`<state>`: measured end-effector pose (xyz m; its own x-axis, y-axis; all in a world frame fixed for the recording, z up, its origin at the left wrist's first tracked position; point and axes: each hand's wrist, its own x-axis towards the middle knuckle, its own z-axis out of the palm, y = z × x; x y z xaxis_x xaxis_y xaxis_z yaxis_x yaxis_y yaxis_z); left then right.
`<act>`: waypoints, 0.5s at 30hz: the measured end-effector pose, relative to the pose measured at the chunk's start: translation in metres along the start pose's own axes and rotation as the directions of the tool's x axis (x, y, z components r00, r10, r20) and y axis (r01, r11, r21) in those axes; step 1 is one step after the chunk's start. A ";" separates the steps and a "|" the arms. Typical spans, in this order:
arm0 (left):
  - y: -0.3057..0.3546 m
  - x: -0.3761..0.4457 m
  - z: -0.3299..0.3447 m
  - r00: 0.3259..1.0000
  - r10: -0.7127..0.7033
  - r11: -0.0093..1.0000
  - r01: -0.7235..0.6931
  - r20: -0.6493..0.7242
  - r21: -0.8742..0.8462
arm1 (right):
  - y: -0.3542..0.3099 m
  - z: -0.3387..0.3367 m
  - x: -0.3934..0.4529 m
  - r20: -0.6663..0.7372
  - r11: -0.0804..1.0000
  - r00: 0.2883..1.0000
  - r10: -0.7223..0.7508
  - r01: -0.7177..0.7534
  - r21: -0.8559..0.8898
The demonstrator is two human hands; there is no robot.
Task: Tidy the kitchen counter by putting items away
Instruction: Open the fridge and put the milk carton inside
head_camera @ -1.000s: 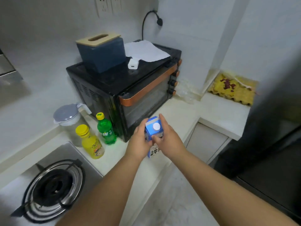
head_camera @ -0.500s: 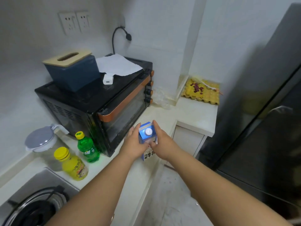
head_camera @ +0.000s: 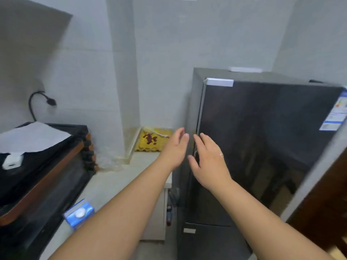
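A blue milk carton with a white round cap stands on the pale counter in front of the black oven, partly hidden behind my left forearm. Both hands are raised at the left edge of the dark fridge door. My left hand is open beside the fridge's side, fingers spread, holding nothing. My right hand is open in front of the door edge, a ring on one finger. I cannot tell whether its fingertips touch the door.
A yellow egg tray with red bits sits in the counter's back corner. White paper and a small white charger lie on top of the oven. Crumpled clear plastic lies by the wall. A cabinet front stands below the counter, next to the fridge.
Both hands let go of the milk carton and moved up and right to the fridge door edge. The view swung right, so the bottles and stove are out of sight.
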<state>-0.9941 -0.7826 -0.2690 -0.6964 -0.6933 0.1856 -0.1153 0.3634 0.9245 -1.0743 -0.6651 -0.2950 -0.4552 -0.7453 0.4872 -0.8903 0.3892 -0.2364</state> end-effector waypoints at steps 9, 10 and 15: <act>0.055 0.075 0.083 0.995 -0.065 0.998 0.066 -0.076 0.003 | 0.069 -0.022 0.031 0.003 1.000 1.000 -0.023 0.022 0.014; 0.056 0.078 0.085 0.991 -0.099 0.995 0.099 -0.092 -0.002 | 0.072 -0.021 0.033 0.016 0.999 1.000 -0.025 0.025 0.025; 0.057 0.084 0.092 0.977 -0.176 0.982 0.165 -0.121 -0.096 | 0.083 -0.016 0.037 0.039 0.998 0.998 -0.047 0.045 0.047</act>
<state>-1.1245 -0.7633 -0.2309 -0.5742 -0.8166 0.0592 -0.1597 0.1826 0.9701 -1.1646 -0.6516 -0.2838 -0.4132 -0.7833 0.4645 -0.9095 0.3293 -0.2538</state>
